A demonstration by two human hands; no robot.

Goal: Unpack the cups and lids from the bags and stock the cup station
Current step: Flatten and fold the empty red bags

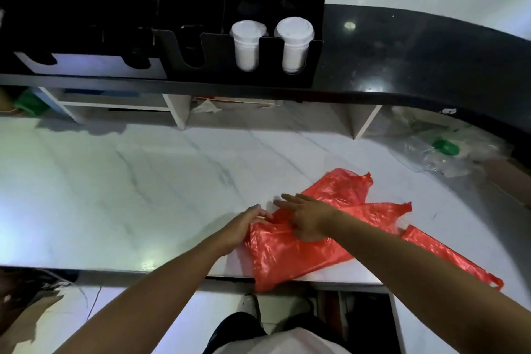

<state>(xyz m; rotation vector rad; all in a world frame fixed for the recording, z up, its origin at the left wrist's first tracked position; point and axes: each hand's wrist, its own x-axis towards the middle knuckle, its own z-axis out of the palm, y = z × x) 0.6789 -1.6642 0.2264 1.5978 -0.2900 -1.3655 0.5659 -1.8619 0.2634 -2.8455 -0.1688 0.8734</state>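
Both grips lie flat and open-fingered, left hand (pixel 244 227) and right hand (pixel 307 218), pressing the red bag (pixel 290 256) beneath.

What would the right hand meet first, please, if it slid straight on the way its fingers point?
The right hand lies flat on the red bag, fingers aimed up and left. Just past its fingertips lies bare white counter; the left hand sits beside that line, so the way looks free, though depth is unclear.

Empty red plastic bag (pixel 310 250) lying flat and crumpled at near right, near end hanging over the edge. Two white lidded cup stacks (pixel 247 46) (pixel 294 44) standing in black cup station (pixel 287 72), far center.
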